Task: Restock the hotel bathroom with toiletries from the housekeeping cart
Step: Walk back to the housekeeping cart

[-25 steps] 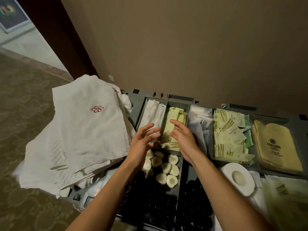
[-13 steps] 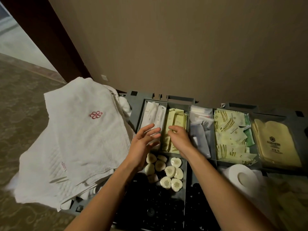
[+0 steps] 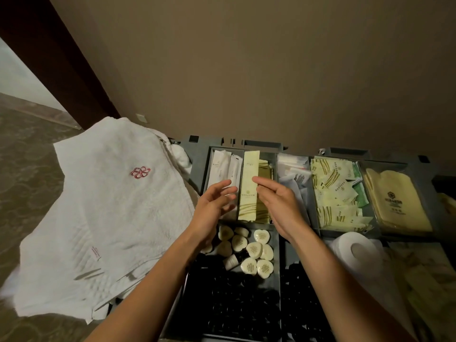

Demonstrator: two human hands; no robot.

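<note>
Right hand (image 3: 278,206) pinches the sachet (image 3: 249,191) at its right edge, long axis pointing away; open left hand (image 3: 214,206) hovers just beside

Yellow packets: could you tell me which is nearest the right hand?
The long narrow packet held at the right hand's fingertips; the squarer ones lie farther right.
</note>
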